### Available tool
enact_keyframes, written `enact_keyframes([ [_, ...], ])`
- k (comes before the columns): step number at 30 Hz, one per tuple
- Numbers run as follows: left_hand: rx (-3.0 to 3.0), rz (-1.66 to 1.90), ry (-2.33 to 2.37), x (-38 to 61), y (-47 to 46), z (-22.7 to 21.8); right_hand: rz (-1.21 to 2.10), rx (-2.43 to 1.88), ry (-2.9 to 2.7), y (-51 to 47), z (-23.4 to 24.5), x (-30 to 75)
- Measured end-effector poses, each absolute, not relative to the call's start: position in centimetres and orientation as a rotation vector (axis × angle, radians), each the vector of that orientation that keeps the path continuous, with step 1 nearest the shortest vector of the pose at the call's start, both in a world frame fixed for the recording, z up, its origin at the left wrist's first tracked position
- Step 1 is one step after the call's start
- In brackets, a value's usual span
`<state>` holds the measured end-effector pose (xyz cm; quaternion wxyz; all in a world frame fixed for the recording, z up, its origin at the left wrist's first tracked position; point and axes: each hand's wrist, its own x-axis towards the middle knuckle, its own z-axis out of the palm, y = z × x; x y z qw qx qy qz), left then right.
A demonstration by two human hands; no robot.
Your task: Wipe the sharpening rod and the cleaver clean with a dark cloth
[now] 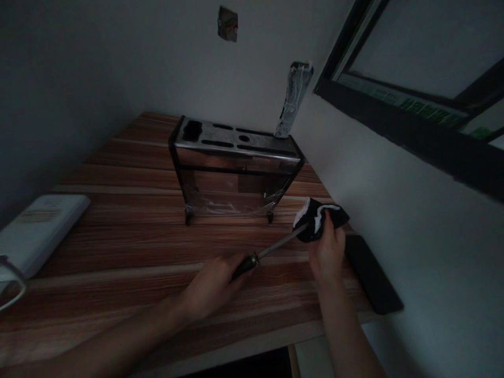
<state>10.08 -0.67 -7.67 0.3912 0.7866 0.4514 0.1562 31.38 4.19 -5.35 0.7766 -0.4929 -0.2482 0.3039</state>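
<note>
My left hand [210, 286] is wrapped round the dark handle of a sharpening steel [277, 244], whose metal rod points up and to the right. A black and white cloth [306, 231] is pinched in my right hand [328, 254], and the rod's far end meets it; the tip is hidden there. Just behind both hands stands a knife block [236, 164] with a slotted metal top and see-through sides. From its right end a grey handle-like piece [293, 100] sticks up, tilted to the right.
A black phone-like slab [372, 275] lies by the wall at right. On the left is a white power strip-like box [43, 231] with a white cable [18, 294]. The wood-grain tabletop [134, 241] meets walls behind and to the right; a dark window frame [394, 131] is above.
</note>
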Motion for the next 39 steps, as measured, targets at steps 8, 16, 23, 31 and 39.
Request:
enact_keyframes([
  [8,2.031,0.435,1.109,10.1,-0.8,-7.9,0.592,-0.989,-0.439,4.3,-5.4,32.3],
  [16,2.040,0.436,1.125,10.0,-0.8,-8.2,0.648,-1.063,-0.477,4.4,-5.3,32.1],
  [23,1.976,0.435,1.158,10.0,-0.7,-7.9,0.791,-1.146,-0.562,4.0,-6.5,30.7],
  [31,1.925,0.491,1.172,10.1,-0.5,-7.7,0.909,-1.339,-0.962,2.9,-8.3,29.3],
  [39,1.897,0.549,1.156,10.0,-0.4,-8.4,1.258,-1.306,-1.294,1.6,-7.5,27.5],
])
